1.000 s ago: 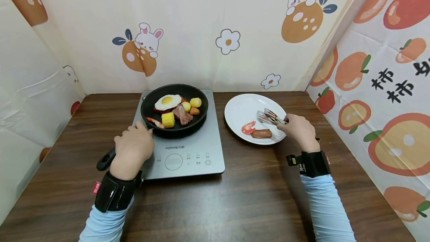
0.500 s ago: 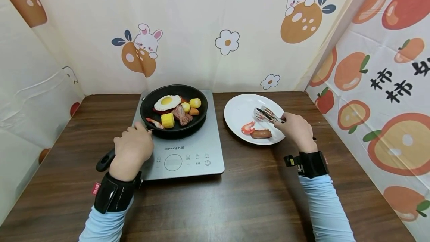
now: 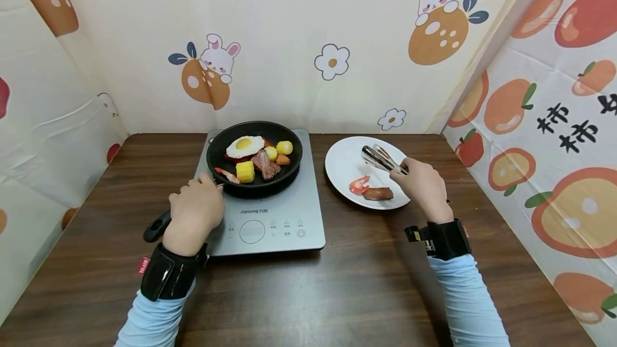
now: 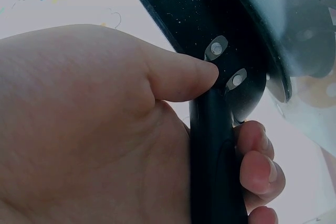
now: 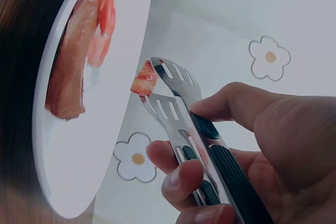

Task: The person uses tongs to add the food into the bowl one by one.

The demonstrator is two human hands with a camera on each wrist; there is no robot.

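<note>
My left hand grips the black handle of a frying pan, its thumb near the rivets in the left wrist view. In the pan lie a fried egg, a corn piece, a chunk of meat and other small pieces. My right hand holds metal food tongs above a white plate. Between the tongs' tips a small red-and-white piece of food shows in the right wrist view. A shrimp and a sausage lie together on the plate.
The pan sits on a silver induction cooker with a round control. Plate and cooker stand side by side on a dark wooden table. Patterned cloth closes in the back and both sides.
My right hand has moved the tongs slightly up and left over the plate and turned them, and their heads look narrower. The left hand keeps its grip on the pan.
</note>
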